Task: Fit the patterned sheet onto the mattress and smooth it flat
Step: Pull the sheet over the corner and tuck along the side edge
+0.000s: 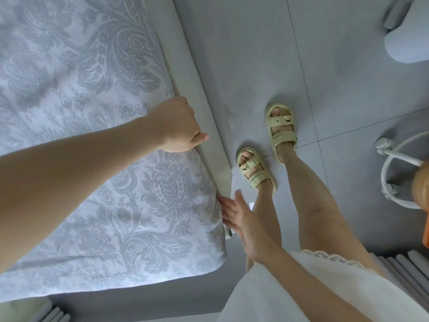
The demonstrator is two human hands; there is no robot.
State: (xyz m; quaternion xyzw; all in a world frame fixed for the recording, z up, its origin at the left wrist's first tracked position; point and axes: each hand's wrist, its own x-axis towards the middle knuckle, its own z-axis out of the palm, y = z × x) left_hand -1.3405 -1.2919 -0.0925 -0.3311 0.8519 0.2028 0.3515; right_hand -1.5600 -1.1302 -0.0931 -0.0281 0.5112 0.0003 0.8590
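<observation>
The patterned sheet (97, 94), white with grey floral and paisley print, covers the mattress top and wraps its near corner. A pale strip of the mattress side or bed frame (204, 126) shows along the right edge. My left hand (178, 126) is clenched on the sheet's edge at that side, thumb sticking out. My right hand (236, 214) is lower down, at the corner, fingers spread and touching the sheet's side; it is motion-blurred.
Grey tiled floor (255, 54) lies right of the bed. My feet in pale green sandals (281, 133) stand close to the bed. A white wheeled chair base (394, 173) is at the right, a white rounded object (408, 40) at top right.
</observation>
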